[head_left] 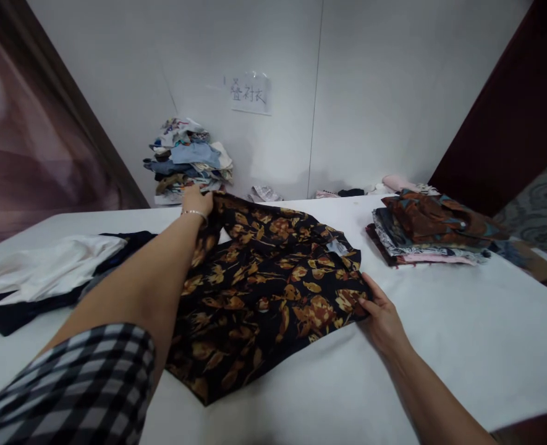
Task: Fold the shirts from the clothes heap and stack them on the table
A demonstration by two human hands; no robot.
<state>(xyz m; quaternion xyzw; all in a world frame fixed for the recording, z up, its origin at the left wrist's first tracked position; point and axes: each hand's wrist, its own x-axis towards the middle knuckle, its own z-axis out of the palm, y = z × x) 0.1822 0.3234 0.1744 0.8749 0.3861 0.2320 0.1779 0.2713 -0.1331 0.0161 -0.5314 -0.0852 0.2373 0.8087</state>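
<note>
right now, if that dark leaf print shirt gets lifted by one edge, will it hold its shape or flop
Probably flop: the leaf-print shirt lies creased and bunched where the left hand grips its far edge. It looks thin, so likely light. Pushed by the right hand, it would probably wrinkle on the white table rather than slide whole.

Shirt (273, 278) mid table (463, 346), folded stack (431, 238) R, garments (46, 272) L, pile (190, 161) behind by wall
</note>
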